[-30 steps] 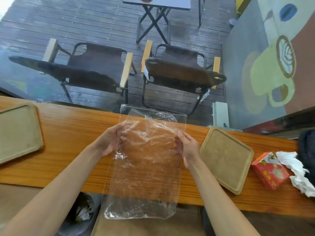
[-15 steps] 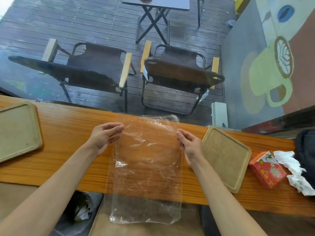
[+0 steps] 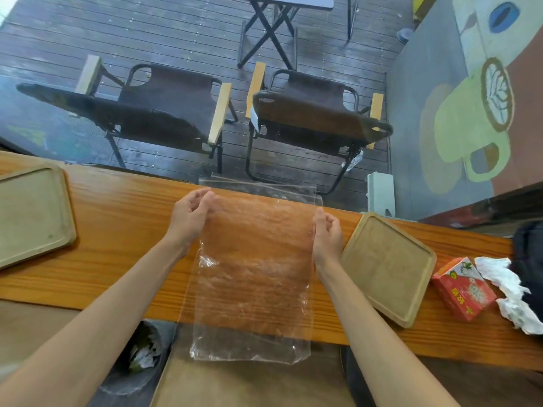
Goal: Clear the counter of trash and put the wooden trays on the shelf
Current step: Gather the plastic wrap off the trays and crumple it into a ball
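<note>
clear plastic bag spread on the counter, hands at its far corners

centrally, a clear plastic bag point(image 3: 252, 268) lies flat across the wooden counter point(image 3: 123, 230), its near end overhanging the counter's front edge at lower centre. the left hand point(image 3: 191, 215) and right hand point(image 3: 327, 236) sit at the bag's two upper corners; fingers are loosely curled against the film, but whether they pinch it or only rest beside it cannot be told. the bag looks very light, limp and slippery, likely to cling and billow, so it is probably best gathered from the corners and crumpled into a ball rather than lifted flat.

one wooden tray point(image 3: 388, 268) lies tilted just right of the right hand, close to the bag's edge; a second tray point(image 3: 32, 212) lies at the far left, well apart. both look stiff and flat, and could be taken by a raised rim. at the right edge of the frame a red carton point(image 3: 461, 289) touches crumpled white paper point(image 3: 508, 292), with a dark object beyond, partly cut off. below the counter at lower left, a dark bin point(image 3: 141, 353) appears to hold waste. nothing lies on the bag itself.
</note>
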